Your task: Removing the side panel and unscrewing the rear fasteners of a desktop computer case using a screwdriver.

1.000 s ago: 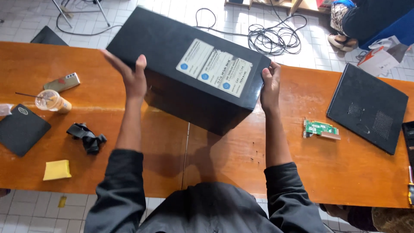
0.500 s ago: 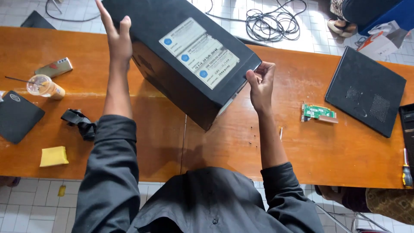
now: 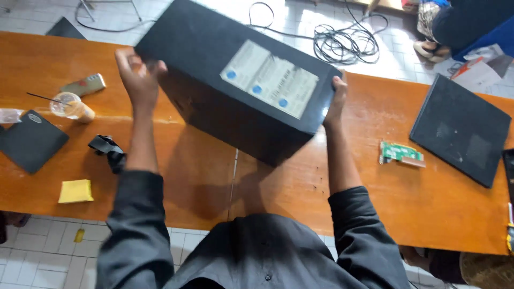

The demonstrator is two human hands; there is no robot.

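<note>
On the wooden table (image 3: 439,214) I see a green circuit card (image 3: 401,153) to the right of the big case, and beyond it a flat black panel (image 3: 460,136). To the left lie a plastic cup (image 3: 72,107) with a straw, a small remote-like device (image 3: 84,84), a black pouch (image 3: 29,140), a crumpled black strap (image 3: 108,151) and a yellow sponge (image 3: 75,191). A coil of cable (image 3: 345,45) sits on the tiled floor past the table's far edge.

The black computer case (image 3: 214,80) fills the middle, tilted, with a pale sticker on top; it hides the table behind it. I think its lower edge rests on the wood, though blur makes that uncertain.

My left hand (image 3: 136,75) is spread against the case's left end, fingers open and pressing. My right hand (image 3: 336,101) clasps the right corner, fingers curled round it.
</note>
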